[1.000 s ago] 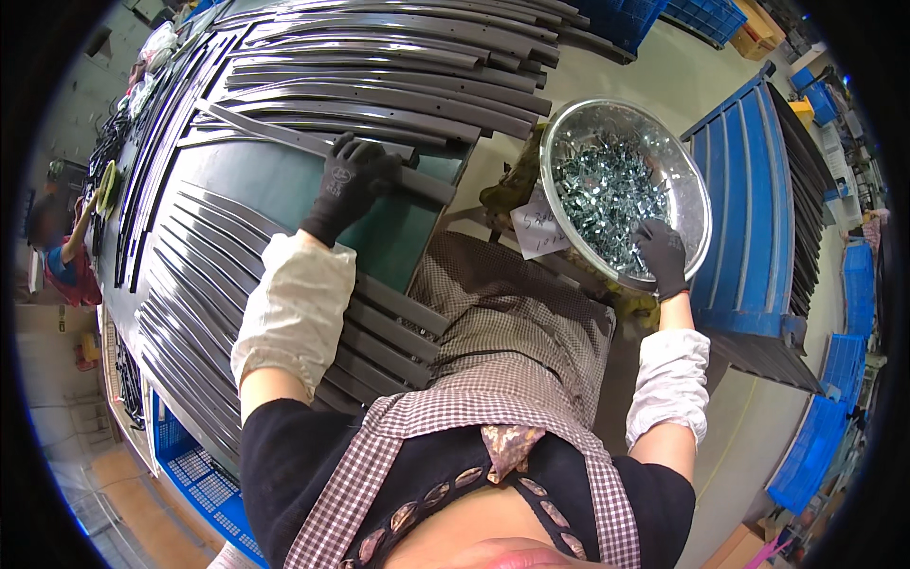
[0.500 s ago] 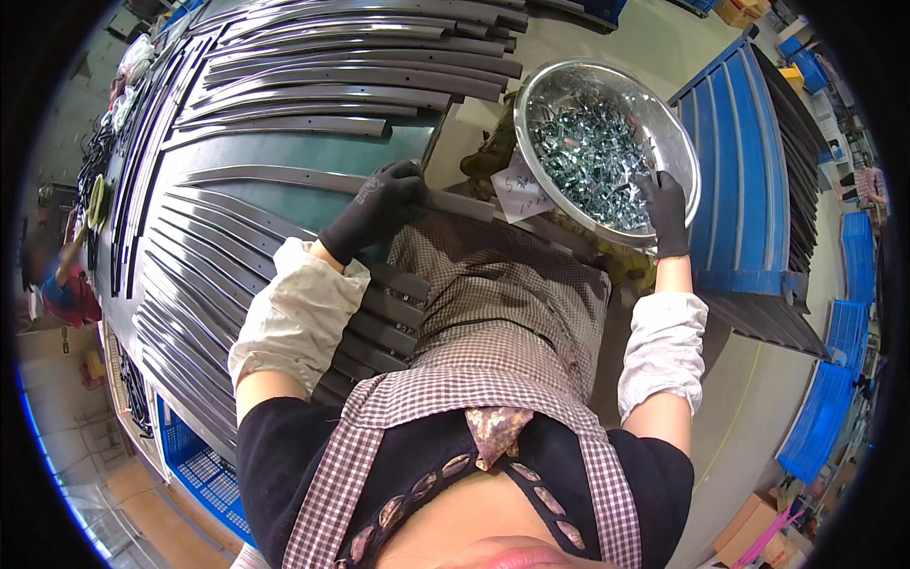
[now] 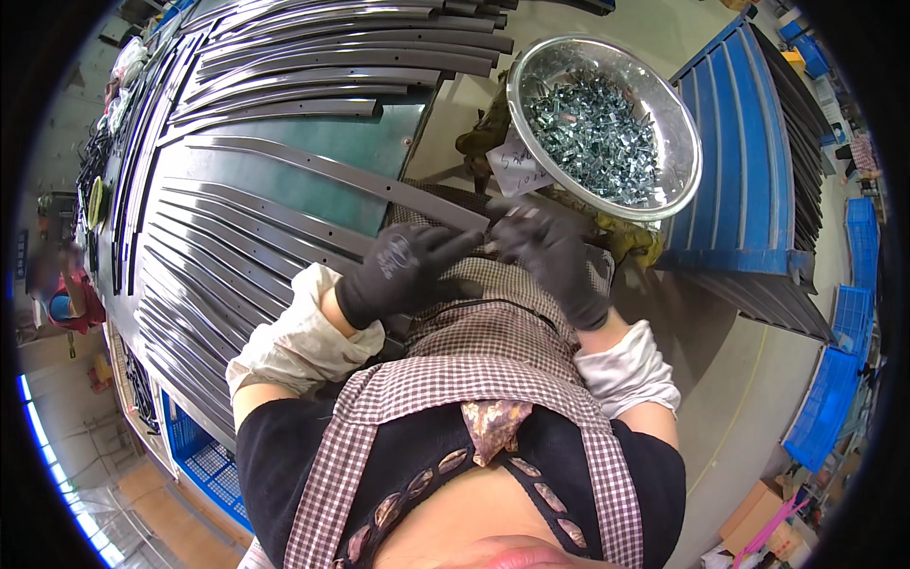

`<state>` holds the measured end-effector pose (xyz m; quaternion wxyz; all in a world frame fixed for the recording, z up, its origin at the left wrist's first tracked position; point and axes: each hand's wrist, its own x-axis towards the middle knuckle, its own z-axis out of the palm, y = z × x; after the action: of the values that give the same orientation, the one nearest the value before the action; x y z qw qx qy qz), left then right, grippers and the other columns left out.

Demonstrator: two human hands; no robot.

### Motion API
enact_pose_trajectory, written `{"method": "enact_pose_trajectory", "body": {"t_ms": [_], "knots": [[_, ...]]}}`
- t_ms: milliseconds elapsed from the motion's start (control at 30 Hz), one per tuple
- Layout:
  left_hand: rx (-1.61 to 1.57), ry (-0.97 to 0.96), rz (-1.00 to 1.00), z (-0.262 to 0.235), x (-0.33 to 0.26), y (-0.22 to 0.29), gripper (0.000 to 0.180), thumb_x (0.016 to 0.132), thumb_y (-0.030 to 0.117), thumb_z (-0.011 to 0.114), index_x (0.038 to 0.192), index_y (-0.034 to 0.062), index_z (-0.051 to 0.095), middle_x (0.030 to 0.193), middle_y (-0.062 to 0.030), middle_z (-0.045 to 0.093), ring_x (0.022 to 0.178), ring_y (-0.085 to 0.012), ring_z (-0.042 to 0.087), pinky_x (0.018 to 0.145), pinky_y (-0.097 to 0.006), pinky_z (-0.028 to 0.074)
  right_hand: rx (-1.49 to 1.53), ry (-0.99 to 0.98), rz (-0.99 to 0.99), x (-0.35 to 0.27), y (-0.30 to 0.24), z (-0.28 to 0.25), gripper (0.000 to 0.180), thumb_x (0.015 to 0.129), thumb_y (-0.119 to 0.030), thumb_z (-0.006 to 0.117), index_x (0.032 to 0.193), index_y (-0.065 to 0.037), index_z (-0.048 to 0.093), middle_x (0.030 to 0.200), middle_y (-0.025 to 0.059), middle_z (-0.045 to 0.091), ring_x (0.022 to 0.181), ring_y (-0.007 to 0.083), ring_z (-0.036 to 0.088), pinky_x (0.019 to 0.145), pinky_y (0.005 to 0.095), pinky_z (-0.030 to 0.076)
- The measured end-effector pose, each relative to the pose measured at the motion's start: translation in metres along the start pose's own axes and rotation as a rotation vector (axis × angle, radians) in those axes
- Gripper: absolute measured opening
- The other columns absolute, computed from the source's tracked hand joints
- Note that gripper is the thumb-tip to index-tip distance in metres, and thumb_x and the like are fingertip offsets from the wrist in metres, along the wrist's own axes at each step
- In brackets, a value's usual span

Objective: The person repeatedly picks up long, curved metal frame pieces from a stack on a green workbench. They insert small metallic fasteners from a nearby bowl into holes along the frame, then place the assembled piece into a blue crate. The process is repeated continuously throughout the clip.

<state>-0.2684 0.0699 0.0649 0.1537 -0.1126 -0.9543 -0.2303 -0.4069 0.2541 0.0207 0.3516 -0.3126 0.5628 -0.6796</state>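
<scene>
A long dark grey strip (image 3: 351,177) with small holes stretches over the table, its near end reaching past the edge above my lap. My left hand (image 3: 403,273), in a black glove, is just below that end, fingers stretched out and thumb apart. At the tip of the strip is my right hand (image 3: 555,256), also gloved in black, with its fingers pinched together. Whatever they hold is too small to make out. A round metal bowl (image 3: 678,180) full of small shiny metal clips (image 3: 597,137) stands beyond my right hand.
Rows of similar strips (image 3: 227,256) cover the green-topped table (image 3: 284,142). A paper with handwriting (image 3: 517,171) lies by the bowl. At the right stands a blue metal rack (image 3: 730,180); a blue crate (image 3: 204,455) is at lower left. Another person (image 3: 71,294) is at far left.
My right hand has left the bowl and come left to the strip's tip. My left hand has let go of the strip and moved nearer to me, opening its fingers.
</scene>
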Motion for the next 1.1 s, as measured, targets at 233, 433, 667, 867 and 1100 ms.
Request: {"method": "enact_pose_trajectory", "body": {"t_ms": [233,433,667,867,1100], "knots": [[-0.124,-0.177,0.042,0.0,-0.019,-0.002,0.024,0.078,0.018,0.076,0.099,0.0099,0.069,0.084,-0.0069,0.062,0.07,-0.028,0.062,0.063,-0.039,0.05,0.184,-0.336,0.315,-0.017,-0.001,0.007,0.052,0.089,-0.012,0.076,0.134,0.005,0.055,0.109,0.0105,0.068,0.089,0.0119,0.063,0.084,0.0257,0.053],[-0.231,-0.272,0.177,0.011,-0.02,-0.017,0.029,0.079,0.016,0.075,0.106,0.0092,0.071,0.095,-0.0103,0.067,0.082,-0.0301,0.065,0.07,-0.039,0.052,-0.219,-0.373,0.202,-0.018,0.014,0.002,0.068,0.077,-0.025,0.087,0.132,0.002,0.058,0.119,0.0143,0.064,0.106,0.0237,0.062,0.098,0.0362,0.047],[-0.01,-0.086,0.044,-0.011,0.0,-0.058,0.052,0.08,0.029,0.077,0.127,0.013,0.064,0.105,-0.0125,0.067,0.098,-0.0333,0.064,0.088,-0.044,0.049,-0.698,-0.204,-0.071,-0.009,0.007,-0.019,0.051,0.085,-0.031,0.078,0.123,-0.001,0.062,0.109,0.0183,0.067,0.099,0.0319,0.066,0.087,0.0396,0.051],[0.037,-0.185,-0.07,-0.003,-0.001,-0.09,0.053,0.074,0.029,0.08,0.123,0.0129,0.067,0.111,-0.0107,0.068,0.103,-0.0324,0.063,0.094,-0.045,0.045,-0.797,-0.159,-0.17,0.001,0.018,-0.026,0.047,0.089,-0.029,0.074,0.125,-0.002,0.06,0.1,0.0184,0.067,0.09,0.0333,0.067,0.076,0.0395,0.054],[0.005,-0.139,-0.085,0.004,-0.002,-0.093,0.039,0.075,0.027,0.079,0.111,0.0125,0.071,0.102,-0.0067,0.07,0.099,-0.0296,0.063,0.092,-0.043,0.044,-0.826,-0.139,-0.295,0.004,0.033,-0.036,0.041,0.089,-0.03,0.074,0.118,-0.003,0.064,0.098,0.0171,0.069,0.085,0.0332,0.068,0.074,0.0403,0.054]]}}
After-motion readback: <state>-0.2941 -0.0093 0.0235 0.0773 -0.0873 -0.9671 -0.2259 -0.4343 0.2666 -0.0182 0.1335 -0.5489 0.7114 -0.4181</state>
